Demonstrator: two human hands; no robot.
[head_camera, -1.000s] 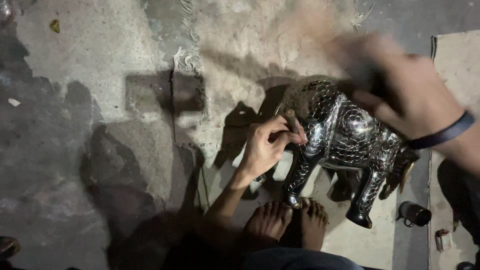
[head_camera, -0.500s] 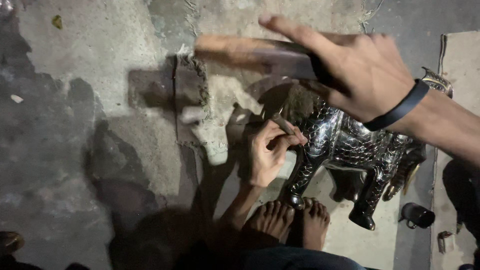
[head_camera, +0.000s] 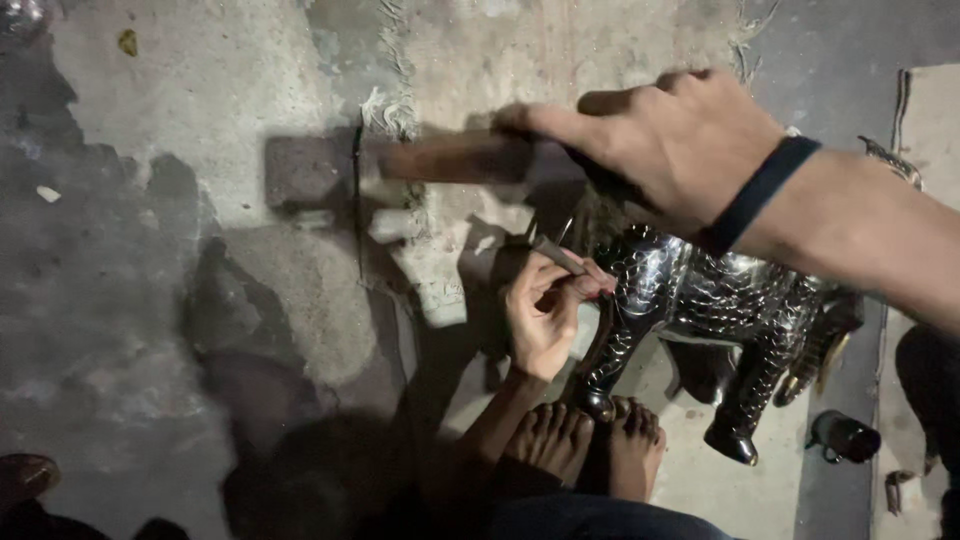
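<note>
With my right hand (head_camera: 690, 150) clenched on the raised hammer (head_camera: 400, 160) and my left hand (head_camera: 545, 310) pinching the chisel (head_camera: 557, 255) against the shiny metal animal figure (head_camera: 720, 300) lying on the floor, I reckon a skewed blow could hit my fingers.

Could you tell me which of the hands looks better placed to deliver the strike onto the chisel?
The right hand, probably: it grips the hammer raised above the chisel. The left hand is occupied, pinching that chisel against the shiny metal animal figure.
</note>
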